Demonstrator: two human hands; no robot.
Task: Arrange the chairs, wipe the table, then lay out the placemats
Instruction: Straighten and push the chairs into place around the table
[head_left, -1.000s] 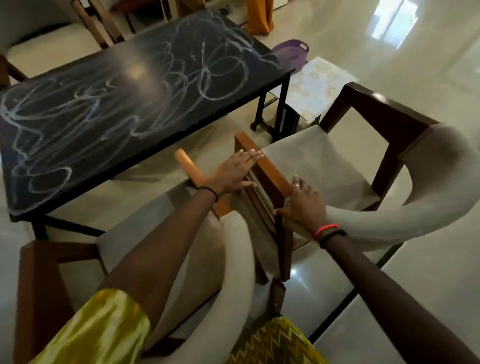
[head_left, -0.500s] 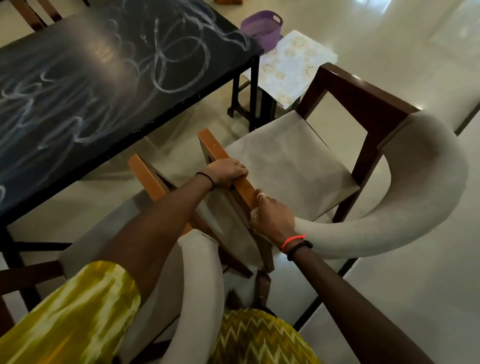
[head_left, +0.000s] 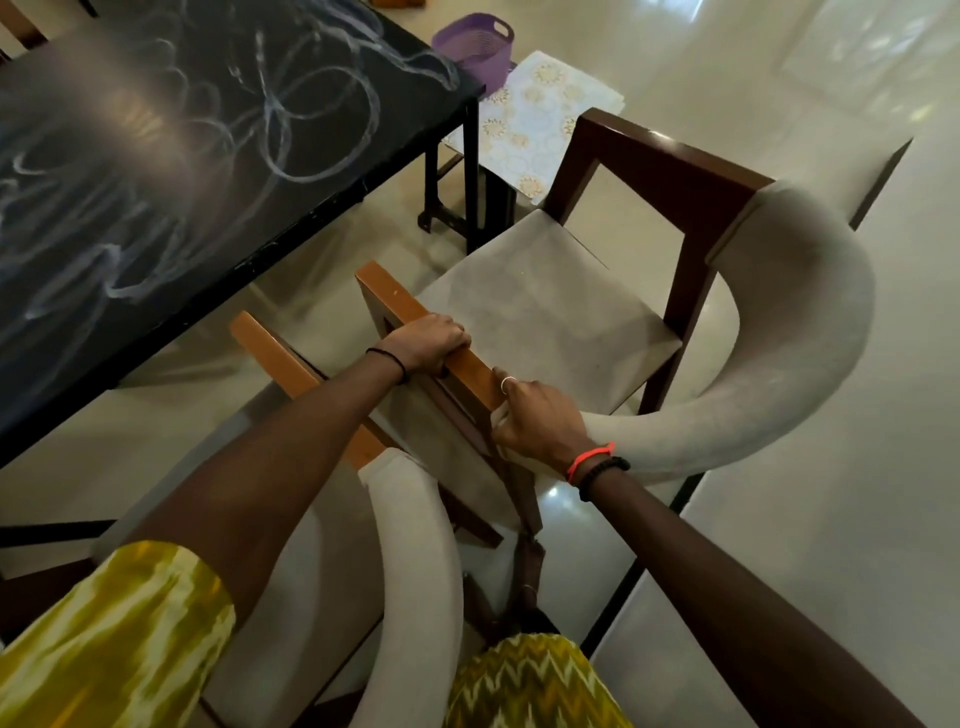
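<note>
Beside chalk-scribbled black table (head_left: 156, 156), glossy floor (head_left: 779, 519) (pale tiles), purple basket (head_left: 475, 44)

Two chairs (head_left: 545, 312) (head_left: 322, 530), one black table (head_left: 182, 156), one purple basket (head_left: 475, 41), one flowery mat (head_left: 535, 124), two hands (head_left: 426, 343) (head_left: 535, 421).

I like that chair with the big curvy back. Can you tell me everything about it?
The chair has a dark brown wood frame, a pale grey cushioned seat and a thick padded back that curves round like a horseshoe. It stands on the shiny floor by the table's corner. Both hands grip its lighter wooden armrest: the left hand on top, the right hand where armrest meets back.
</note>
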